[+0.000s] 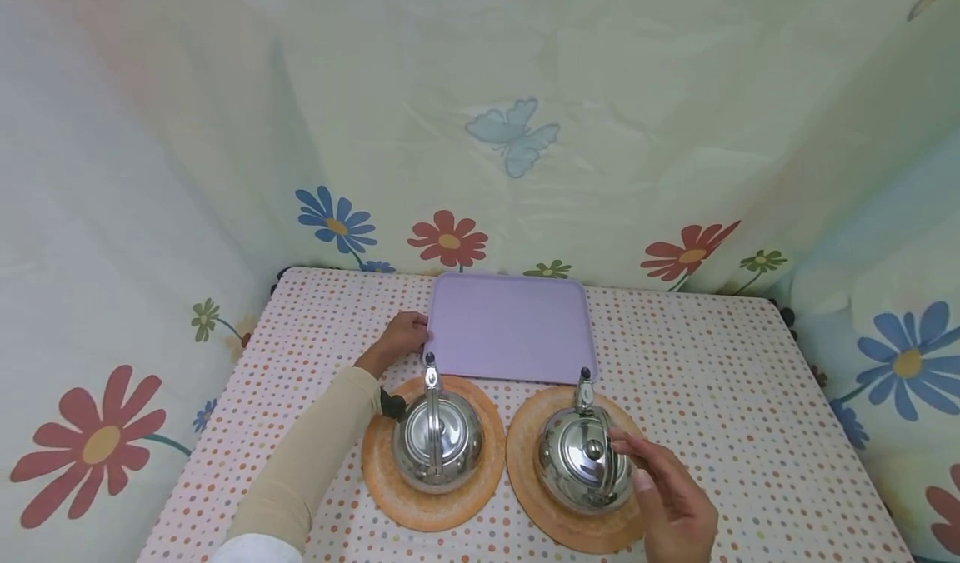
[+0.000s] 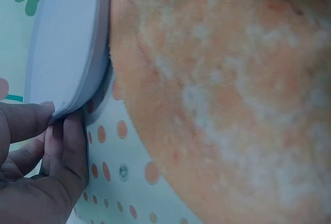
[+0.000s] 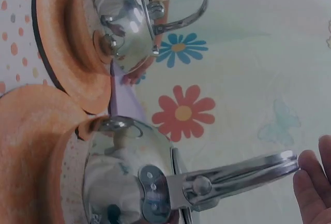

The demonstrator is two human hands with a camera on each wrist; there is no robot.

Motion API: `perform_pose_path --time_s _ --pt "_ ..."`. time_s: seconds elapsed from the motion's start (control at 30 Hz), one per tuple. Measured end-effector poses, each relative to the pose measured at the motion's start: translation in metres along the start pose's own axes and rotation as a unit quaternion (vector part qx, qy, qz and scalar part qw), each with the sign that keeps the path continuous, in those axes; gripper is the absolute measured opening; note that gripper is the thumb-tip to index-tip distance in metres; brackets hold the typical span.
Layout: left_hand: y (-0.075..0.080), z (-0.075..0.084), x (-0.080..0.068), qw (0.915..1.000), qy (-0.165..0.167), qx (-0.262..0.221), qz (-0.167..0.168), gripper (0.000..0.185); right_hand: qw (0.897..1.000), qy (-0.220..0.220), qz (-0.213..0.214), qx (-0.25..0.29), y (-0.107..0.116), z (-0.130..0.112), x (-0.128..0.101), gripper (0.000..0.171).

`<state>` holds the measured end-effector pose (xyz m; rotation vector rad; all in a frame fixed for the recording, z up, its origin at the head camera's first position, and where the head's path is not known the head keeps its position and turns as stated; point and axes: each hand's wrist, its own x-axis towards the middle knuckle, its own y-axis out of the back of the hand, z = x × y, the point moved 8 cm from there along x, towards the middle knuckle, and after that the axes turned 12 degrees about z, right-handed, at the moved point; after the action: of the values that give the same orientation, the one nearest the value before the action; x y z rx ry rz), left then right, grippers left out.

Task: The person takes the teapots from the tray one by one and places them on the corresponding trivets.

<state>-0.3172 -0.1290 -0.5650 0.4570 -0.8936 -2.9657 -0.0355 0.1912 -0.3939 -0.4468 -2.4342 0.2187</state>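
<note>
My left hand (image 1: 401,338) pinches the left edge of a lilac tray (image 1: 510,326) at the back of the table; in the left wrist view the thumb lies on top of the tray's rim (image 2: 95,53) with fingers beneath. Two shiny steel kettles stand in front of the tray, each on a round orange mat. The left kettle (image 1: 465,463) has its handle raised over the lid. My right hand (image 1: 675,500) is at the right kettle (image 1: 557,473), its fingertips by the top of the raised handle (image 3: 243,175). Whether they touch it is hard to tell.
The left mat (image 1: 381,480) and right mat (image 1: 523,434) lie side by side on a dotted tablecloth (image 1: 712,396). Both kettle spouts point toward the tray. A flower-printed curtain (image 1: 600,196) stands behind and along both sides of the table.
</note>
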Motion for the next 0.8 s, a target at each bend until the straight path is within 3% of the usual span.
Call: perform_pose_path --time_s 0.17,0.43,0.7,0.8 --pt "0.0 0.001 -0.001 0.9999 -0.014 -0.001 0.007 0.038 1.0 0.015 0.003 -0.009 0.006 0.003 0.007 0.031" --pt "0.001 -0.003 -0.001 0.9994 -0.031 0.014 0.01 0.042 0.993 0.036 -0.026 -0.109 0.013 0.014 0.02 0.033" --pt "-0.002 -0.005 -0.006 0.9988 -0.038 0.019 -0.026 0.045 0.961 0.091 -0.095 -0.242 0.014 0.026 0.027 0.042" --pt "0.0 -0.002 -0.01 0.9965 -0.063 0.031 -0.046 0.044 0.945 0.084 -0.109 -0.298 0.016 0.03 0.031 0.045"
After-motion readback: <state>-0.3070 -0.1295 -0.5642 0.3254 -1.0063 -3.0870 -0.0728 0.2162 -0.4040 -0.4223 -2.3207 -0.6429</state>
